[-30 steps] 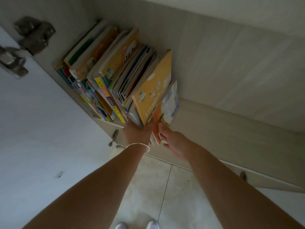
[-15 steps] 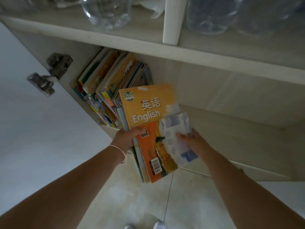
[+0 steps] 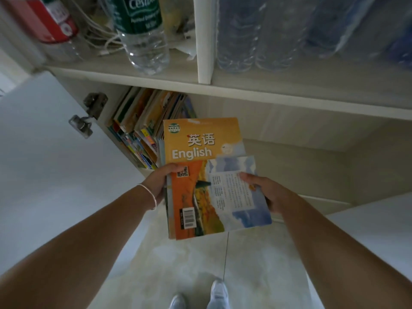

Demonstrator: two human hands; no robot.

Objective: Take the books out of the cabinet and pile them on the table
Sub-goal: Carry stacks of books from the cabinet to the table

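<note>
Between both hands, out in front of the open cabinet point(image 3: 289, 134) and above the tiled floor point(image 3: 189, 264), sits a small stack of books point(image 3: 196, 197): an orange "English" textbook point(image 3: 200, 143) lowest, an orange one over it, a pale blue booklet point(image 3: 236, 192) uppermost. The left hand point(image 3: 159, 182) clamps the stack's left edge, thumb on the cover; the right hand point(image 3: 265, 192) grips its right edge, thumb on the booklet. More books point(image 3: 142, 128) remain leaning in the cabinet's left corner, beside the hinged door point(image 3: 49, 152). Water bottles point(image 3: 145, 41) stand on the shelf above.

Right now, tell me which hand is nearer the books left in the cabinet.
Left. The left hand grips the held stack just below the shelved books; the right hand is farther right.
</note>
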